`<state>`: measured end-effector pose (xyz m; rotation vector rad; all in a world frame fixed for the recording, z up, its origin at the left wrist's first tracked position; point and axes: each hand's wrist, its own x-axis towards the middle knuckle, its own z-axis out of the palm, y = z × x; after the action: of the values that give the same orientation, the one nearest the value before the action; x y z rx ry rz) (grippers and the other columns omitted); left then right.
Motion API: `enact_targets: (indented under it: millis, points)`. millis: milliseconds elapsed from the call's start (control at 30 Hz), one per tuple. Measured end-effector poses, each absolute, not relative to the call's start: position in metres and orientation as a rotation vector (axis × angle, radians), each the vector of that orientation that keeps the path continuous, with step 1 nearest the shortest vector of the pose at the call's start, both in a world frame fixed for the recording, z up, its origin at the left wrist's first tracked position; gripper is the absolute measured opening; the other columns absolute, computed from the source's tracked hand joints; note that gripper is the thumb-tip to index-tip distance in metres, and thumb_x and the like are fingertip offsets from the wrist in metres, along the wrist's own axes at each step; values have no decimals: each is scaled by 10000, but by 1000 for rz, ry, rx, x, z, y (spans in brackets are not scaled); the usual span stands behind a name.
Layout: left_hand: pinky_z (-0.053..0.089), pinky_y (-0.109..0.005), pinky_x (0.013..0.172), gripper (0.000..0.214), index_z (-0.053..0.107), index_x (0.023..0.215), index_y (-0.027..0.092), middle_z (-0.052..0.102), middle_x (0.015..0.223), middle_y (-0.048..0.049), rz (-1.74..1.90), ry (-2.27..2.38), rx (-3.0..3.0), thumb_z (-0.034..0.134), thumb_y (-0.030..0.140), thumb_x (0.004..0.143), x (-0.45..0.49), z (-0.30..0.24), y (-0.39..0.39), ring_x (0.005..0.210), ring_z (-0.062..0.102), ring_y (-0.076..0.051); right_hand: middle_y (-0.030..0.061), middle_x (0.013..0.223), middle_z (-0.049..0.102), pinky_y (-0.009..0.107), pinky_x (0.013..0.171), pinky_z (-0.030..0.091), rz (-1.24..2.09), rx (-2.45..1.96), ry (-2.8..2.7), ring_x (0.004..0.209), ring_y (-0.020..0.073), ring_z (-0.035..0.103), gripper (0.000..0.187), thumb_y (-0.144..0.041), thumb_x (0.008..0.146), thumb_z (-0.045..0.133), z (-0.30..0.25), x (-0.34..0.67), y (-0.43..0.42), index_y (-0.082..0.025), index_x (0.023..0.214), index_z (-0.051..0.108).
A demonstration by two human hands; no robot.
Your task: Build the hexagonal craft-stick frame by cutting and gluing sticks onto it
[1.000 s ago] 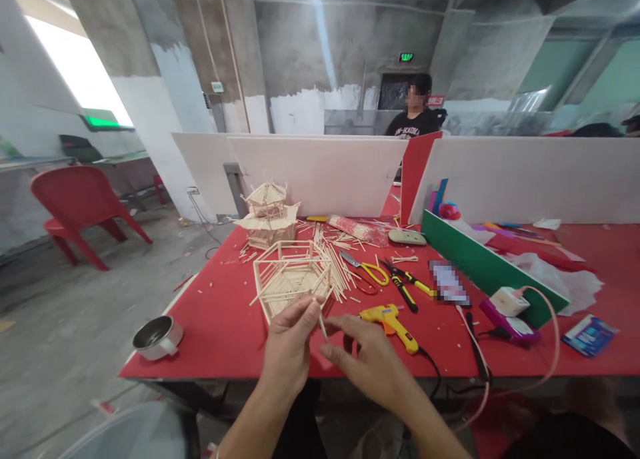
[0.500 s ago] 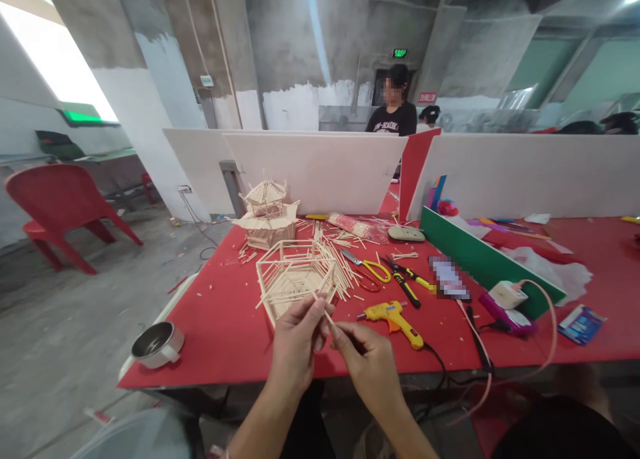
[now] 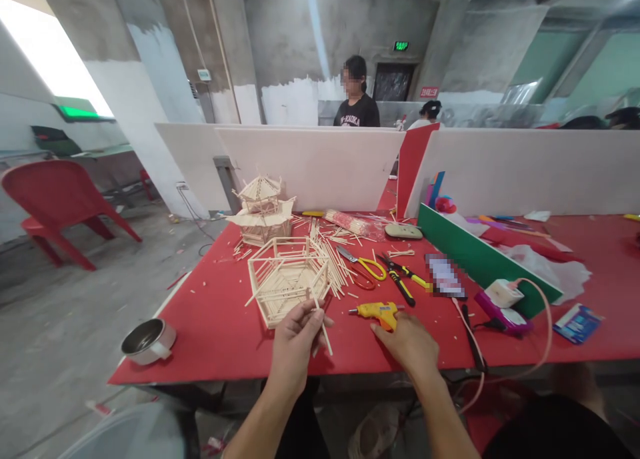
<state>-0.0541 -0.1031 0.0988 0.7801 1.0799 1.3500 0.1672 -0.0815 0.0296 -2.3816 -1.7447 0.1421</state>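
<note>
My left hand (image 3: 296, 342) pinches a thin wooden stick (image 3: 326, 336) that slants down toward me. Just behind it stands a six-sided frame of pale wooden sticks (image 3: 280, 291) with a slatted floor. My right hand (image 3: 411, 347) is wrapped round the handle of a yellow hot glue gun (image 3: 376, 311), which lies on the red tabletop with its nozzle toward the left. The fingers under that hand are partly hidden. Farther back is a stick-built pagoda model (image 3: 263, 209) with two roofs.
Loose sticks (image 3: 337, 272) are scattered behind the frame. Yellow-handled scissors (image 3: 370, 267), pliers (image 3: 400, 282), a phone (image 3: 445, 276) and a green board (image 3: 485, 252) lie rightward. A metal cup (image 3: 149, 341) stands at the left edge. Beyond the white partition (image 3: 310, 166) stands a person (image 3: 357, 109).
My right hand has left the stick and moved right onto the glue gun's handle. The gun has shifted slightly. My left hand still holds the stick. The person behind the partition appears farther left.
</note>
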Motion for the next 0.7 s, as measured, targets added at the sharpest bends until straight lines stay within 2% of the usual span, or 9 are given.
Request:
enact_targets:
  millis: [167,333,500,567,700]
  points:
    - [278,-154,393,427,665,910,117,697,687,-45,1325,1141,825,773,458,677,-57,99,-104,418,475,-45,134,976,706,315,677,461,591,-2340,-1533,886,281,687,389,-507,788,549,37,174,-86,-197,999,652]
    - [296,-160,437,429,689,878,118,683,645,-42,1318,1187,901,762,490,677,-58,99,-104,463,430,-47,22,763,682,282,598,448,889,-1810,-1220,694,213,649,436,-573,737,627,57,171,-93,-205,972,615]
    - [400,-197,545,423,712,830,125,681,669,-57,1234,1199,994,743,524,693,-63,86,-110,604,548,-113,-44,567,580,223,510,383,1232,-1243,-884,528,113,522,368,-426,620,804,67,150,-67,-169,829,644]
    - [431,-216,577,445,717,825,131,687,724,-60,1223,1227,988,744,552,681,-70,73,-117,640,572,-130,-29,618,622,215,529,416,1343,-1076,-744,573,115,561,341,-366,582,827,64,140,-51,-173,798,648]
    - [437,-224,545,493,716,784,141,633,693,-26,1259,1357,952,774,600,614,-96,42,-137,621,566,-138,36,896,711,283,672,526,1490,-914,-707,853,196,655,288,-297,523,796,55,119,-26,-199,746,643]
